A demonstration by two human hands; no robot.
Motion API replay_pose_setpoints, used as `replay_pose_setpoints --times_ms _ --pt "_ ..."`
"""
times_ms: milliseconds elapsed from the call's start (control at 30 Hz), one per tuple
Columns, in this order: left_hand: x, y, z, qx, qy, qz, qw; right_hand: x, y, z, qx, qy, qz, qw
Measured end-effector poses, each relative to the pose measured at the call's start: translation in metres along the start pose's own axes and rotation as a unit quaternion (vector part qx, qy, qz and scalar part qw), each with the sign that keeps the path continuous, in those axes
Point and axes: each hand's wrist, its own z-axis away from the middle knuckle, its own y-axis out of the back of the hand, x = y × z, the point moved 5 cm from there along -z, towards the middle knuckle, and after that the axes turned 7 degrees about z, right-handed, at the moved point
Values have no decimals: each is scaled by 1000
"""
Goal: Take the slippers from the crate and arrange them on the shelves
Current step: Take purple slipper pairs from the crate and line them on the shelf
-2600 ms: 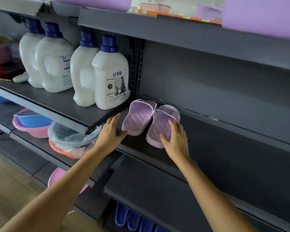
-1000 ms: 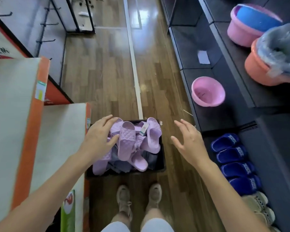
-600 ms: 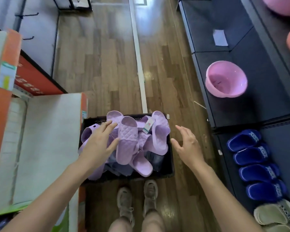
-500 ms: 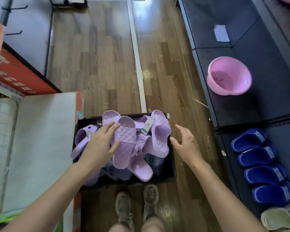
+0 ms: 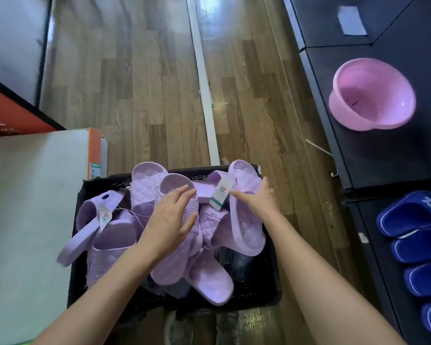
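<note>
1. Several lilac slippers [image 5: 209, 285] lie heaped in a black crate [image 5: 271, 277], some poking over its rim (the pile is jumbled, so pairs cannot be told apart).
2. The left hand [image 5: 171, 217] lies flat on a quilted slipper [image 5: 177, 260] in the middle of the heap, its fingers fairly straight and slightly spread, not wrapped round it.
3. The right hand [image 5: 258, 199] rests on the slipper at the right edge [image 5: 246, 235], fingers stretched out over it, with one fingertip just beside a white hang tag [image 5: 220, 196]. No grip shows. The two hands are apart, with the tag between them.
4. A second tag [image 5: 105, 216] hangs on a slipper at the left side of the crate.
5. The crate stands on a wooden floor [image 5: 135, 83], just beside a white box with an orange edge [image 5: 35, 220] on the left. A pale strip [image 5: 202, 83] runs along the floor beyond it.
6. To the right, a dark shelf [image 5: 383, 160] carries a pink basin [image 5: 372, 95]. A lower level holds a row of blue slippers [image 5: 408, 215], set side by side.
7. The person's shoes [image 5: 174, 327] show at the bottom edge (blurred), just below the crate.
</note>
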Motion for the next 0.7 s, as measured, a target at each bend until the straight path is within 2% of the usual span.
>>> replay_pose_setpoints --times_ms 133,267,400,533,700 --pt "-2 -5 5 -3 1 8 1000 1 1 3 17 4 -15 1000" --pt "9 -6 12 3 -6 40 999 7 26 30 85 29 -60 994" --pt "32 -10 13 13 -11 130 991 21 51 56 124 48 -103 986" --pt "45 -30 -3 10 28 213 977 38 64 77 153 67 -92 982" --pt "43 -53 -47 -13 111 206 972 67 64 79 166 40 -72 983"
